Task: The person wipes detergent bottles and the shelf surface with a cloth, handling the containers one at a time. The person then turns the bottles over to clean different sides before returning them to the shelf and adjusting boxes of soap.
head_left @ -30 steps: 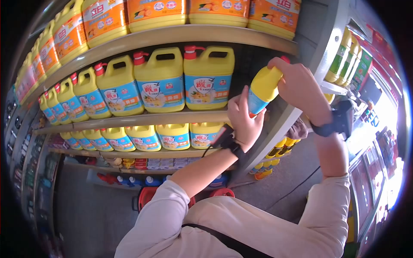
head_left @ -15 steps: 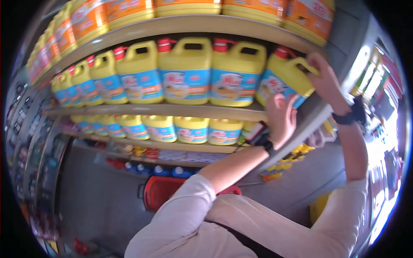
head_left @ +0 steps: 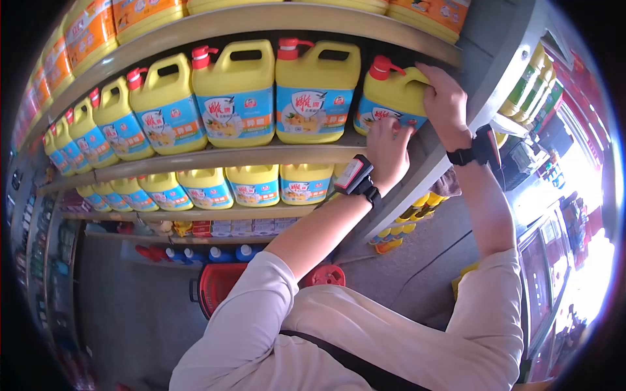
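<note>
At the right end of the middle shelf (head_left: 215, 158) stands a yellow jug (head_left: 385, 91) with a red pump top and a blue label. My right hand (head_left: 445, 104) is at its handle, the fingers curled round the upper right part. Low on the front of the label rests my left hand (head_left: 388, 153), its fingers bent against the jug and partly overlapping it. A similar yellow jug (head_left: 317, 91) stands upright just to the left, apart from my hands. Each wrist wears a dark strap with a small device.
A metal shelf post (head_left: 482, 85) rises right beside the jug. More jugs line the shelf to the left. The upper shelf (head_left: 261, 21) runs overhead. Below are smaller-looking jugs (head_left: 305, 184), a red basket (head_left: 218, 283) and a red lid-like object (head_left: 326, 276).
The view has shifted, so the shelf sits further left. The end jug, tilted before, now stands nearly upright. Both hands are still on it.
</note>
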Demonstrator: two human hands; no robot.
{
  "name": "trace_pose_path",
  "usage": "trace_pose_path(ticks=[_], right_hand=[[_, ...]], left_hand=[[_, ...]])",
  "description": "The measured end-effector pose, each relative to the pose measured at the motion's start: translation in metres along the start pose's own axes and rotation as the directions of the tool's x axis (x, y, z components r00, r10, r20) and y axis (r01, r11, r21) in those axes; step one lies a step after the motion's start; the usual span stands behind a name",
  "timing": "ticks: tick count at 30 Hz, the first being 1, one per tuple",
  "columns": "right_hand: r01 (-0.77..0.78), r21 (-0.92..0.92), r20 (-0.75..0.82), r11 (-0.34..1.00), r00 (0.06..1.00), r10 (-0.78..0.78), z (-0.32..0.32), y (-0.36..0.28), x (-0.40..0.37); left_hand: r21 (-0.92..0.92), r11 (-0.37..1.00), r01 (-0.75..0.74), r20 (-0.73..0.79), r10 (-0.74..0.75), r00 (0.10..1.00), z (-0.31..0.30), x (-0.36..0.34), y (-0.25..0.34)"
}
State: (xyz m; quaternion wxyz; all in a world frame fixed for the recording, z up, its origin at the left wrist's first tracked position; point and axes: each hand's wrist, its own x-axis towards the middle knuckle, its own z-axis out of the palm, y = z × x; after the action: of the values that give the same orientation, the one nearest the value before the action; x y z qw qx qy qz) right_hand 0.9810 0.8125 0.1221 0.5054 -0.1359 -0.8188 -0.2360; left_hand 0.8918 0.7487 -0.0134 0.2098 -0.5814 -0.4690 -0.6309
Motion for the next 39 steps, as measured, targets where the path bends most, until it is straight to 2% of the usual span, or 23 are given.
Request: trace_pose_path(ticks=[1, 2, 4, 5, 7, 8, 9, 11, 12, 14, 18, 20, 24, 26, 27, 29, 34, 36, 38, 39], right_hand=[[-0.102, 0.071, 0.011, 0.992, 0.995, 0.102, 0.004, 0.004, -0.004], [-0.104, 0.085, 0.023, 0.991, 0.994, 0.103, 0.007, 0.008, -0.007], [-0.223, -0.016, -0.024, 0.975, 0.975, 0.223, 0.010, 0.010, -0.008], [-0.230, -0.006, -0.007, 0.973, 0.973, 0.230, 0.019, 0.018, -0.012], [-0.543, 0.131, -0.041, 0.830, 0.833, 0.551, 0.036, 0.016, -0.006], [-0.704, 0.244, 0.043, 0.668, 0.695, 0.717, 0.040, 0.015, -0.005], [-0.707, 0.250, 0.060, 0.662, 0.694, 0.718, 0.049, 0.022, -0.009], [-0.662, 0.111, -0.059, 0.741, 0.740, 0.670, 0.071, 0.054, -0.016], [-0.665, 0.122, -0.041, 0.737, 0.738, 0.673, 0.077, 0.062, -0.018], [-0.705, 0.098, -0.005, 0.703, 0.706, 0.708, 0.085, 0.075, -0.019], [-0.699, 0.143, 0.022, 0.700, 0.710, 0.704, 0.096, 0.094, -0.016], [-0.651, -0.087, 0.140, 0.754, 0.741, 0.656, 0.092, 0.096, -0.014], [-0.699, -0.031, 0.132, 0.715, 0.706, 0.696, 0.102, 0.106, -0.018], [-0.570, -0.144, 0.155, 0.809, 0.794, 0.587, 0.104, 0.110, -0.021], [-0.570, -0.136, 0.153, 0.810, 0.796, 0.586, 0.106, 0.110, -0.018], [-0.758, -0.227, 0.079, 0.612, 0.612, 0.787, 0.106, 0.109, -0.011], [-0.788, -0.202, 0.110, 0.582, 0.572, 0.813, 0.115, 0.149, -0.028], [-0.797, -0.205, 0.090, 0.567, 0.562, 0.822, 0.114, 0.137, -0.031], [-0.896, 0.183, -0.005, 0.404, 0.410, 0.912, 0.102, 0.084, -0.032], [-0.854, 0.306, 0.008, 0.421, 0.445, 0.896, 0.098, 0.072, -0.039]], left_hand=[[0.009, 1.000, 0.014, -0.001, -0.014, 1.000, -0.002, -0.002, 0.000], [0.017, 1.000, -0.006, 0.003, 0.006, 1.000, -0.003, -0.005, 0.000], [0.001, 1.000, -0.015, 0.027, 0.015, 1.000, -0.007, -0.008, 0.000], [0.009, 1.000, 0.002, 0.035, -0.003, 0.999, -0.008, -0.012, 0.001], [-0.016, 1.000, 0.000, 0.004, 0.000, 1.000, -0.014, -0.015, 0.005], [-0.007, 1.000, 0.016, 0.042, -0.016, 0.999, -0.019, -0.018, 0.007], [0.007, 1.000, 0.029, 0.046, -0.029, 0.999, -0.022, -0.025, 0.006], [-0.091, 0.995, 0.035, 0.099, -0.026, 0.995, -0.029, -0.040, 0.004], [-0.065, 0.995, 0.082, 0.168, -0.070, 0.983, -0.036, -0.049, 0.007], [-0.074, 0.992, 0.100, 0.183, -0.085, 0.979, -0.048, -0.069, 0.006], [-0.108, 0.981, 0.161, 0.251, -0.130, 0.959, -0.090, -0.106, 0.002], [-0.115, 0.979, 0.166, 0.277, -0.129, 0.952, -0.117, -0.127, -0.005], [-0.050, 0.942, 0.332, 0.370, -0.292, 0.882, -0.181, -0.170, -0.007], [-0.012, 0.912, 0.409, 0.425, -0.366, 0.828, -0.211, -0.196, -0.020], [0.048, 0.908, 0.417, 0.394, -0.401, 0.827, -0.230, -0.198, -0.018], [0.119, 0.889, 0.441, 0.374, -0.452, 0.810, -0.259, -0.225, -0.035], [0.193, 0.817, 0.543, 0.327, -0.575, 0.750, -0.325, -0.277, -0.060], [0.198, 0.801, 0.564, 0.325, -0.597, 0.733, -0.345, -0.291, -0.058], [0.186, 0.800, 0.571, 0.354, -0.597, 0.720, -0.359, -0.310, -0.061], [0.177, 0.791, 0.586, 0.372, -0.605, 0.704, -0.366, -0.322, -0.062]])
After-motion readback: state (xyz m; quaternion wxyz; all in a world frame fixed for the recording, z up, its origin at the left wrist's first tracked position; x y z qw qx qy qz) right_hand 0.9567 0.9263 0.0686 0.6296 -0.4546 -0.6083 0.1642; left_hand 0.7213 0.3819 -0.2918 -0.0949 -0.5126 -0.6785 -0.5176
